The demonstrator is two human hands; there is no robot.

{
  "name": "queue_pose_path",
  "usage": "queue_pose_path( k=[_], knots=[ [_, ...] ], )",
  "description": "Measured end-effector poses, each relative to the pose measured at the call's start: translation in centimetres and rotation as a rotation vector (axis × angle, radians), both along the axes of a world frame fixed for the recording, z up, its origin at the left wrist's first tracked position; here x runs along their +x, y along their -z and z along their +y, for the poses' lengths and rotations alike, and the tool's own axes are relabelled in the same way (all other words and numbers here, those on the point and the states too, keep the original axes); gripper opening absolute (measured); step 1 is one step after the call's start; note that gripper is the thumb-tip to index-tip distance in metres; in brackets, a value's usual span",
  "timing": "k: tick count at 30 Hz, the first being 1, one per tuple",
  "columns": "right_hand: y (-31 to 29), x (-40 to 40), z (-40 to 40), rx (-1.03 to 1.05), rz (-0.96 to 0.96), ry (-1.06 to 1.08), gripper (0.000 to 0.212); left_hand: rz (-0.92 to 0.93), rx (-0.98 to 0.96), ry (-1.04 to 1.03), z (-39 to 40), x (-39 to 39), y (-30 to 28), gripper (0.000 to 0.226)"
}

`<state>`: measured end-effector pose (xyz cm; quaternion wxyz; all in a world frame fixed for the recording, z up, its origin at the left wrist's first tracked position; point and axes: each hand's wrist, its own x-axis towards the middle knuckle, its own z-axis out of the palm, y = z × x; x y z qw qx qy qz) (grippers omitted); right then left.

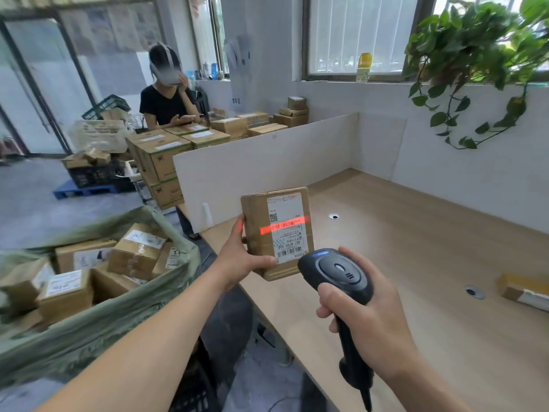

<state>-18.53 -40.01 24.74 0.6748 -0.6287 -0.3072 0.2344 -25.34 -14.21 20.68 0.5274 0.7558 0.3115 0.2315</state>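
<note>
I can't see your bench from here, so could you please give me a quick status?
Left grip holds parcel. Right grip holds scanner, red beam on parcel label. Nothing between them.

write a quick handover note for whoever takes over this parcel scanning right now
Left hand holds the small brown cardboard parcel upright above the edge of the light wooden table, white label facing the scanner.
Right hand grips the black handheld barcode scanner, aimed at the parcel.
Done: red scan line lies across the label's barcode; whether it read cannot be told.
Left: probably set this parcel down, then scan more from the green sack of boxes at left.
</note>
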Motion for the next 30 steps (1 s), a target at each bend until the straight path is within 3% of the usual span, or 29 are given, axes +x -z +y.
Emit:
queue_pose_path(
  k=[6,10,19,24,28,30],
  knots=[
    [-0.2,-1.1,4.4,0.004,-0.023,-0.060,0.056,-0.006,-0.018,-0.057,3.9,-3.0,0.0,0.134],
    [-0.1,-2.2,8.8,-0.004,-0.053,-0.090,0.053,0.000,-0.003,-0.094,7.8,-4.9,0.3,0.127],
    [0.9,-5.7,22.5,-0.041,-0.056,-0.105,0.056,-0.073,-0.066,-0.134,21.9,-9.2,0.0,0.132],
    [1.1,-7.7,29.8,-0.057,-0.037,-0.111,0.060,-0.077,-0.077,-0.137,29.2,-11.7,-0.8,0.145],
    [0.8,-9.4,33.7,-0.030,-0.026,-0.157,0.042,-0.094,-0.100,-0.153,33.6,-13.5,-0.6,0.146],
    [0.9,-9.9,35.3,-0.021,-0.014,-0.167,0.044,-0.094,-0.091,-0.157,34.9,-14.3,-0.7,0.143]
  ],
)
